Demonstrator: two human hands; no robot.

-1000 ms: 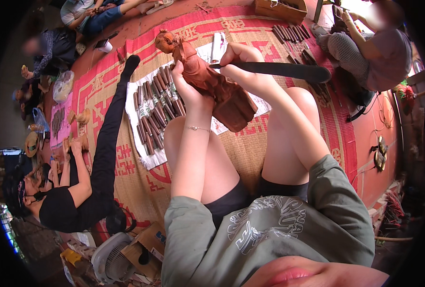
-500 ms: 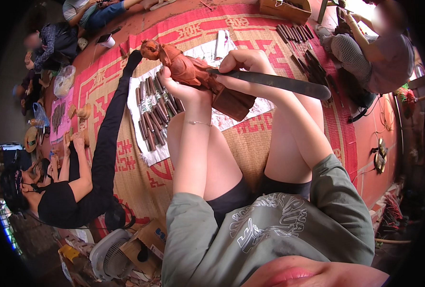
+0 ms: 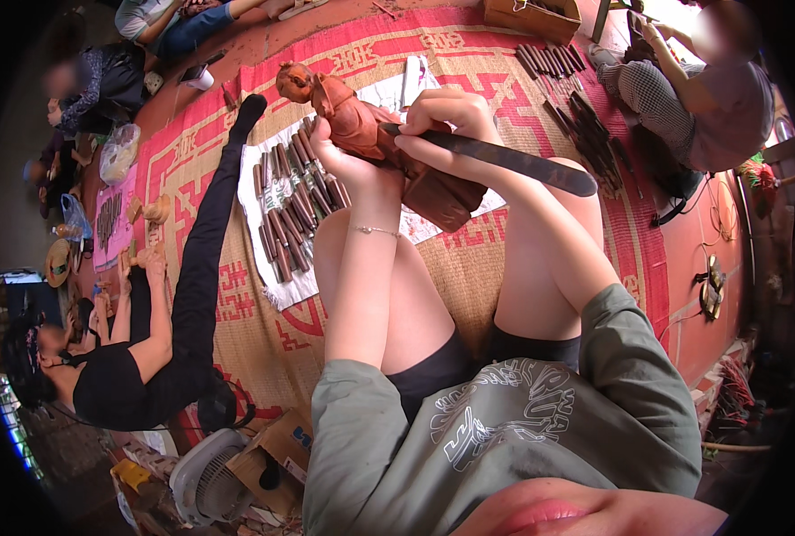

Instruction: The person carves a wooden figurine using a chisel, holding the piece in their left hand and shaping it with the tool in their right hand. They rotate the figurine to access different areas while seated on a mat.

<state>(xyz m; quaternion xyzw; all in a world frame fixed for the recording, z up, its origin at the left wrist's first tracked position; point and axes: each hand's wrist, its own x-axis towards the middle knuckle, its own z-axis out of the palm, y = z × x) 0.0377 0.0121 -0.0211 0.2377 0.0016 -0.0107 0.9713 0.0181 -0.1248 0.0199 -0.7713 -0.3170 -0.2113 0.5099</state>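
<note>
Seated on a woven mat (image 3: 522, 268), knees up. Left hand (image 3: 348, 161) wraps a reddish-brown wooden figure (image 3: 361, 134) from below, grip closed round its middle; the figure tilts, head toward upper left, blocky base (image 3: 442, 196) lower right above the knees. Right hand (image 3: 451, 125) closed on a long dark chisel (image 3: 504, 161), its tip meeting the figure's body, handle running out to the right. Thin bracelet (image 3: 375, 230) on left wrist. Beyond the figure, a white cloth (image 3: 281, 277) on the mat carries rows of dark tools (image 3: 294, 210). More tools (image 3: 585, 125) lie to the right. One person in black sits at left, another in a check garment at upper right. A fan (image 3: 205, 482) stands lower left.
</note>
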